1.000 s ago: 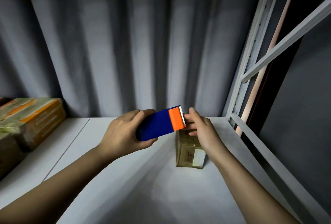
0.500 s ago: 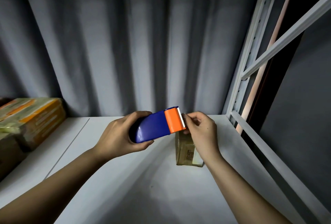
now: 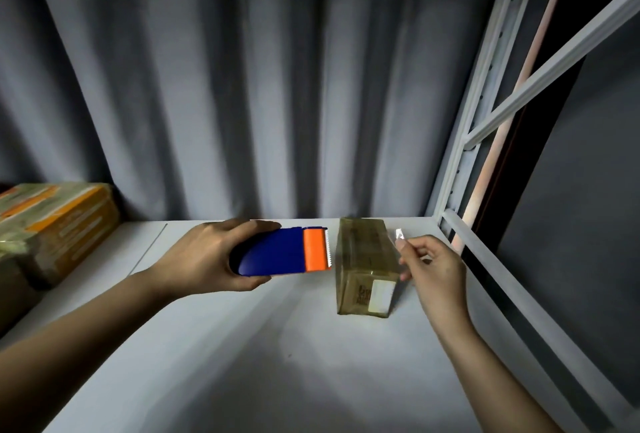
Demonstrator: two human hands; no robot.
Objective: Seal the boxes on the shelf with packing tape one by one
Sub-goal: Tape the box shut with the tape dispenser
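The blue-and-orange tape dispenser (image 3: 282,252) was gripped by the left hand (image 3: 207,256), fingers curled round its blue body, serrated edge directed toward 3 o'clock. The end of the clear tape (image 3: 399,234) was pinched between the fingertips of the right hand (image 3: 434,264). The small cardboard box (image 3: 365,264) was positioned on the shelf (image 3: 242,363) between both hands. Stacked boxes (image 3: 52,225) were located at 9 o'clock.

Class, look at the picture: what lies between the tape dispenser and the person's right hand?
In the head view, the small cardboard box stands on the shelf between the tape dispenser and the right hand.
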